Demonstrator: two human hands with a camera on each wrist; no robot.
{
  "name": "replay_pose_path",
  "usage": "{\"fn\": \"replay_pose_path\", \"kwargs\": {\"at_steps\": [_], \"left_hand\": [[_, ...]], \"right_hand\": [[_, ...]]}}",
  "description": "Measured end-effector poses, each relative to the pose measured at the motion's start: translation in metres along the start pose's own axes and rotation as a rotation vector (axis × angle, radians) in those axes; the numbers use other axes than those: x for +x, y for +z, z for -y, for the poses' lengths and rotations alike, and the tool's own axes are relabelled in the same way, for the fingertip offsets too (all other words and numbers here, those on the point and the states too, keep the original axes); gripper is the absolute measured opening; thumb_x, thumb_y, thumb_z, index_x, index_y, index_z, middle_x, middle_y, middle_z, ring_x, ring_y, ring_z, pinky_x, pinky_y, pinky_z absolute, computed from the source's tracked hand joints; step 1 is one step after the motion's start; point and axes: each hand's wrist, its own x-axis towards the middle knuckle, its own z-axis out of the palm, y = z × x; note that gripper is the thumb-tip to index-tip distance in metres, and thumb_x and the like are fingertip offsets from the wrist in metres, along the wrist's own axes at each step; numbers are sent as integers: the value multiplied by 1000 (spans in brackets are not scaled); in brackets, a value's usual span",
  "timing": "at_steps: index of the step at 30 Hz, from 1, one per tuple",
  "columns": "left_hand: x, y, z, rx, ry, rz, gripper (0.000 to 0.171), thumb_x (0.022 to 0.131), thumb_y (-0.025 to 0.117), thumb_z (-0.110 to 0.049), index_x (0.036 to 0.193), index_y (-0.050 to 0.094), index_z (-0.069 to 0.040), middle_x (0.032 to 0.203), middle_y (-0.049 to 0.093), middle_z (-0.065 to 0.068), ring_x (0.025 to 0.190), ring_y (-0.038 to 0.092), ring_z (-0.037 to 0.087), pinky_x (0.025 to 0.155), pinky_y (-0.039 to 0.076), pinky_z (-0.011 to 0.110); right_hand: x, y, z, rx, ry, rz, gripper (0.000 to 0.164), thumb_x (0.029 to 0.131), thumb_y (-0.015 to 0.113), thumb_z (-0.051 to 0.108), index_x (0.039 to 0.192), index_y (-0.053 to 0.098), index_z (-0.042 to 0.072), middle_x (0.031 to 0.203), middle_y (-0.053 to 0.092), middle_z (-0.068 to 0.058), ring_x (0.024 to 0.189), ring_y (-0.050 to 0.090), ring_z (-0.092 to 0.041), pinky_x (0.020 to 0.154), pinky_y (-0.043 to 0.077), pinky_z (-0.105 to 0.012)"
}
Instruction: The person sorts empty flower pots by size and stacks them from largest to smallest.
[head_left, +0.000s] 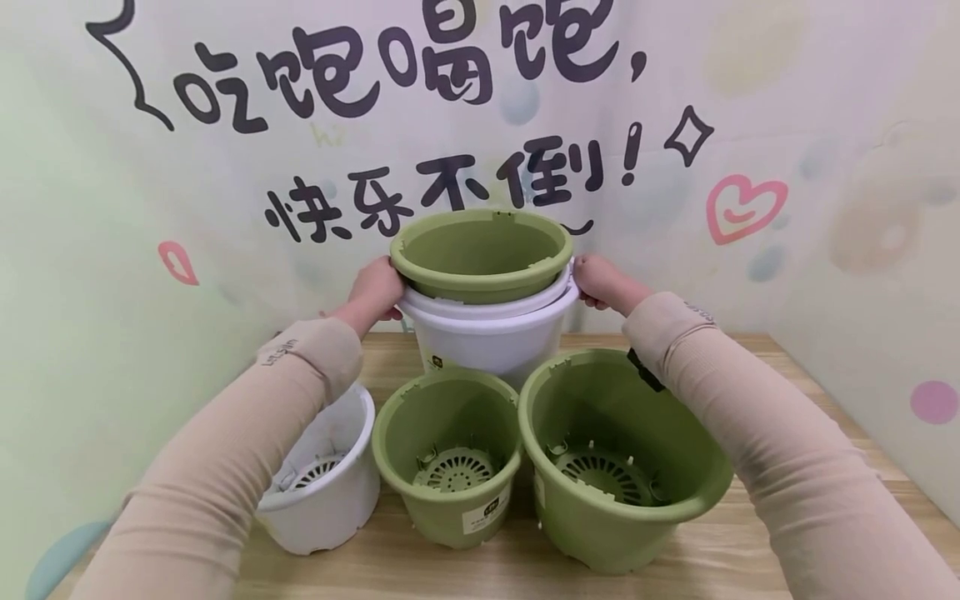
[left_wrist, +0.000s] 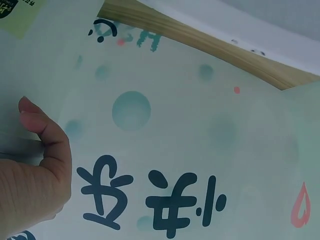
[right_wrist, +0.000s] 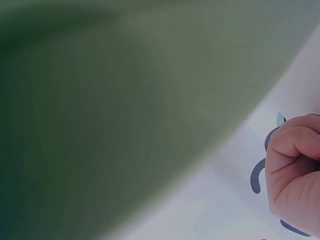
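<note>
At the back centre stands a nested stack: a green flowerpot (head_left: 480,275) sits inside white flowerpots (head_left: 487,337), whose two rims show below it. My left hand (head_left: 378,287) grips the stack's left side at the white rim; in the left wrist view, the fingers of this hand (left_wrist: 47,170) curl around a pale edge. On the right side, my right hand (head_left: 597,282) grips the white rim, and the right wrist view shows the hand (right_wrist: 295,172) with curled fingers. The stack's base is hidden behind the front pots.
In front stand a small white pot (head_left: 333,504), a small green pot (head_left: 450,508) and a larger green pot (head_left: 615,533), all on the wooden table (head_left: 420,575). My right forearm passes over the larger pot's edge. A printed cloth (head_left: 645,225) hangs behind.
</note>
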Motion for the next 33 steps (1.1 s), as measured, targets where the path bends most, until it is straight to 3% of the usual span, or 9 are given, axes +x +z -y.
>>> {"fn": "replay_pose_path", "kwargs": {"at_steps": [10, 13, 17, 23, 27, 33], "left_hand": [[-1, 0, 0, -53, -20, 48, 39, 98, 32, -20, 131, 39, -1, 102, 57, 23, 50, 57, 19, 52, 53, 32], [-1, 2, 2, -77, -36, 67, 38, 98, 31, -21, 131, 37, -2, 102, 56, 22, 51, 57, 19, 48, 51, 28], [-2, 0, 2, -103, -38, 65, 38, 98, 30, -21, 131, 37, -2, 102, 56, 23, 52, 58, 19, 45, 49, 26], [-2, -5, 2, -109, -32, 73, 38, 99, 29, -25, 128, 38, -2, 101, 57, 23, 57, 62, 23, 46, 50, 27], [-3, -7, 1, -114, -28, 109, 36, 99, 26, -23, 123, 39, 0, 97, 57, 22, 54, 60, 20, 47, 50, 27], [-4, -9, 2, -106, -19, 147, 33, 99, 24, -21, 119, 39, 1, 89, 58, 20, 51, 58, 18, 51, 51, 29]], "right_hand": [[-3, -6, -6, 0, 6, 41, 40, 98, 15, 22, 80, 44, 1, 52, 43, -1, 41, 39, -10, 39, 35, -21], [-13, -13, -7, -59, 8, 114, 38, 99, 21, 24, 96, 46, -4, 57, 47, -2, 43, 42, -9, 40, 37, -20], [-35, -26, -4, -190, -36, 243, 41, 100, 28, 27, 124, 37, -5, 66, 53, -6, 45, 46, -10, 42, 41, -21], [-68, -43, -16, -336, -89, 435, 50, 97, 39, 27, 137, 31, -2, 80, 58, -11, 58, 55, -15, 51, 49, -28], [-84, -48, -38, -322, -78, 536, 51, 95, 44, 25, 139, 29, 3, 87, 59, -9, 65, 59, -17, 56, 52, -32], [-104, -46, -72, -183, -38, 549, 59, 93, 51, 24, 142, 24, 7, 85, 63, -9, 65, 62, -21, 61, 54, -35]]}}
